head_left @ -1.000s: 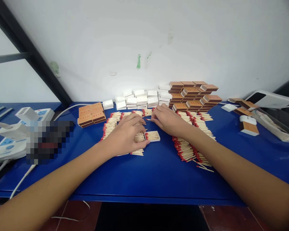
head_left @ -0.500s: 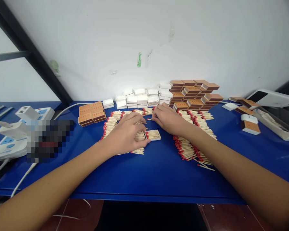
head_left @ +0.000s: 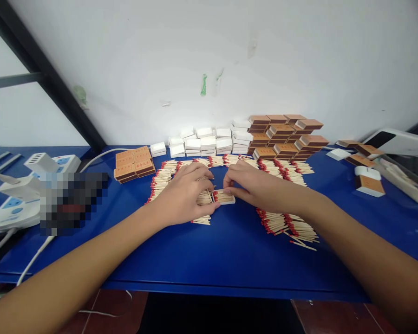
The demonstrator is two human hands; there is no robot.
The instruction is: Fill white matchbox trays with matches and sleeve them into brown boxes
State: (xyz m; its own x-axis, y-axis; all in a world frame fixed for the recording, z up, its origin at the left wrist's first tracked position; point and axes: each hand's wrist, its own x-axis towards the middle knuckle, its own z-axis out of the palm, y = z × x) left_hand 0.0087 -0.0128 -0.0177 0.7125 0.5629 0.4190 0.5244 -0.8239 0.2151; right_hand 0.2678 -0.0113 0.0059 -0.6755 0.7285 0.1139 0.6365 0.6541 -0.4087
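Observation:
A small white matchbox tray filled with red-headed matches lies on the blue table in front of me. My left hand curves round its left end, thumb at the near side and fingers at the far side. At the tray's right end is my right hand, thumb and forefinger pinched just over the matches. A match seems to be between those fingertips, mostly hidden by them. Loose matches lie under and beyond my left hand, and another spread of matches lies beneath my right forearm.
White trays are stacked along the wall, with brown matchbox sleeves piled beside them. Several brown matchboxes form a block at left. Power strips and cables lie farther left; a white earbud case is at right.
My right hand has come nearer, from the matches at the back to the tray's right end, bringing a match. My left hand stays at the tray.

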